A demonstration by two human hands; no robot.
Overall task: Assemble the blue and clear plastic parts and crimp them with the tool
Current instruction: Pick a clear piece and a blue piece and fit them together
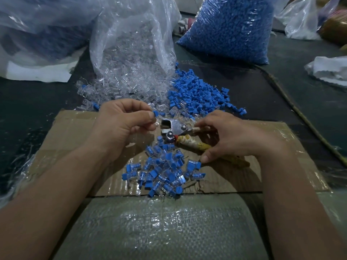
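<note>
Crimping step, frame centre: left hand (120,124) grip pinched blue-and-clear part (155,113) beside tool (175,128) head; right hand (234,136) grip held tool handles. Next likely: seat part, squeeze.

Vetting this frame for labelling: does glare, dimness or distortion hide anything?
Head view: dim but readable; glare streaks the taped cardboard and woven sheet; wide-angle bending stretches the edges; the left hand pinching a blue part and the right hand on the tool are sharp.

On the cardboard (65,132) I see the tool (175,128), with the pile of joined pieces (163,173) before it, and behind the cardboard the left heap (112,87) and the right heap (197,92) of loose parts.
</note>
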